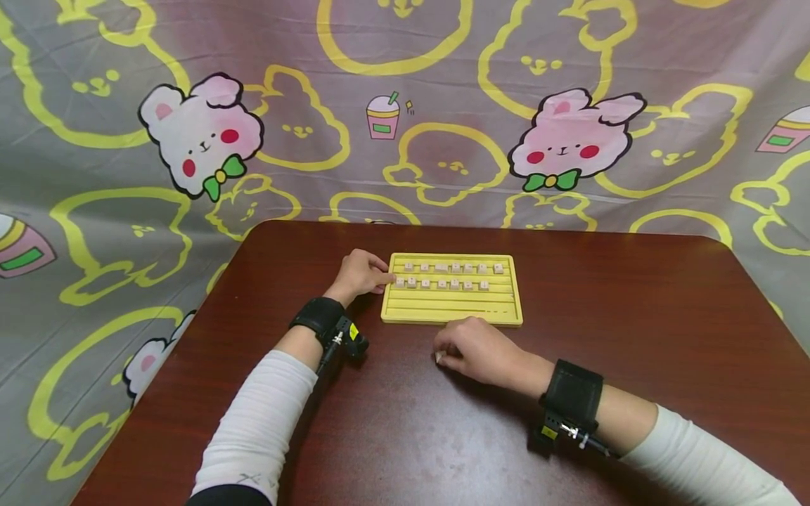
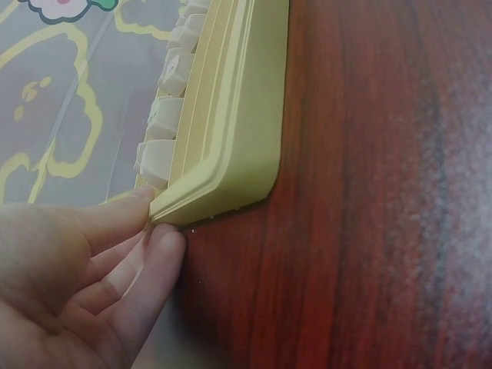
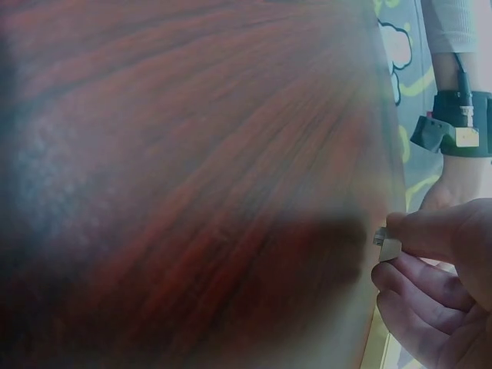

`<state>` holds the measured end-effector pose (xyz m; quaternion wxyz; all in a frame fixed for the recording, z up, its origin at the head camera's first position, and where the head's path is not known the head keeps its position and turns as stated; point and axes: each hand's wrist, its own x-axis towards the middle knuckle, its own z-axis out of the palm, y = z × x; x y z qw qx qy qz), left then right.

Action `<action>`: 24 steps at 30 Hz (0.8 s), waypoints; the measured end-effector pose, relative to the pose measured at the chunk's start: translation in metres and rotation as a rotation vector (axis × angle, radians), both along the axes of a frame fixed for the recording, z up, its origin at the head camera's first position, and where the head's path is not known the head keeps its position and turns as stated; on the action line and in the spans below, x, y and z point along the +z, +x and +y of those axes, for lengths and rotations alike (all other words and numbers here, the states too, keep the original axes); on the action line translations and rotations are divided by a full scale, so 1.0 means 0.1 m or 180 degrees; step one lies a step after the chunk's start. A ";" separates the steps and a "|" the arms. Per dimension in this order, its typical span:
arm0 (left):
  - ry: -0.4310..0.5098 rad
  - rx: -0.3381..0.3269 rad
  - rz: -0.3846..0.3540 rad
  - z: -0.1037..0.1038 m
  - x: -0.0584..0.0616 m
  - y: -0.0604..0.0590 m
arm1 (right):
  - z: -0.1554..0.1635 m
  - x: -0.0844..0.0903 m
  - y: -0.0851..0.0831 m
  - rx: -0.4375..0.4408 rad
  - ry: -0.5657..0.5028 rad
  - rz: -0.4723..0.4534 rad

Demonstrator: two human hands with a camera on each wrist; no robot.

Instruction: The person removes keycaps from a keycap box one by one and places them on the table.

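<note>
Resting on the dark red-brown table (image 1: 633, 316), a yellow tray (image 1: 452, 313) with long grooves lies flat in front of the person. Small pale tiles (image 1: 453, 268) stand in its two far rows, side by side; the near grooves hold none that I can see.

The left hand (image 1: 362, 273) is at the left short edge of the tray. Its fingers (image 2: 123, 219) are loosely bent and lie close together, and the fingertips touch the corner of the tray, one on top of the rim and one lower, against the side. In the left wrist view the tiles (image 2: 157, 161) stand just above that corner.

The right hand (image 1: 477, 348) lies on the table just in front of the near long edge of the tray, not touching it. Its fingers (image 3: 419, 231) are curled, and thumb and forefinger pinch one small tile (image 3: 389, 246), which shows only as a pale corner at the fingertips. What is printed on it I cannot tell.

Both forearms wear white sleeves and a black wrist strap. Behind the table hangs a grey cloth (image 1: 443, 105) with yellow outlines and pink rabbits.
</note>
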<state>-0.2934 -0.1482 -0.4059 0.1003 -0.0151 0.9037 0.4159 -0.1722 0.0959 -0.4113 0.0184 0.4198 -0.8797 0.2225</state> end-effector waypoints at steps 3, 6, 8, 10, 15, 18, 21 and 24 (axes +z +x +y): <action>0.0022 0.0001 -0.0003 0.00 0.01 0.01 | 0.00 0.00 0.00 -0.0004 0.0010 -0.0023; 0.0024 -0.0012 0.0013 0.00 0.02 0.01 | 0.00 -0.01 0.01 -0.0010 0.0021 -0.0037; 0.0029 -0.0017 0.0024 0.00 0.02 0.00 | 0.00 -0.01 0.01 -0.0016 0.0025 -0.0049; 0.0026 -0.0027 0.0032 0.00 0.02 0.00 | -0.01 -0.02 0.01 -0.0019 0.0028 -0.0056; 0.0021 -0.0015 0.0020 -0.01 0.03 0.00 | -0.02 -0.02 0.00 -0.0012 0.0008 -0.0042; 0.0015 -0.0016 0.0020 -0.01 0.03 0.00 | -0.02 -0.04 0.00 -0.0012 0.0000 -0.0064; 0.0019 -0.0028 0.0010 0.00 0.02 0.00 | -0.02 -0.05 0.00 -0.0032 0.0020 -0.0091; 0.0022 -0.0033 -0.0005 -0.01 0.01 0.00 | -0.02 -0.06 0.00 -0.0045 0.0040 -0.0095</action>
